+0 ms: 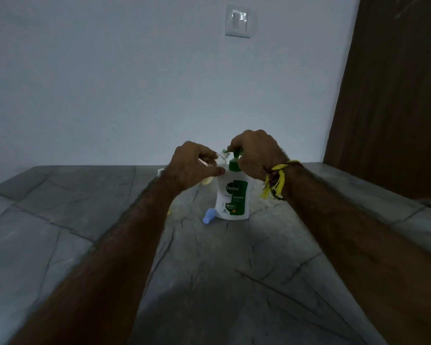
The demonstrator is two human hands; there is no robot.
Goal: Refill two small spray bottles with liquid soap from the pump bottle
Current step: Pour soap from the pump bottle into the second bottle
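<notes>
Surface: I'm looking at a grey veined stone counter (85, 232), pretty dim.
Room: pale wall with a switch plate (237, 20) at 12 o'clock, brown wood panel (393, 83) at 2.
Pump bottle (232, 197): white, green pump, dead centre; can't see its fill.
Spray bottle (220, 159): clear, tilted at the nozzle.
Blue cap (207, 216): lying at the bottle's 8 o'clock.
Left hand (194, 168): fingers curled round the spray bottle.
Right hand (256, 153): curled over the pump head.
</notes>
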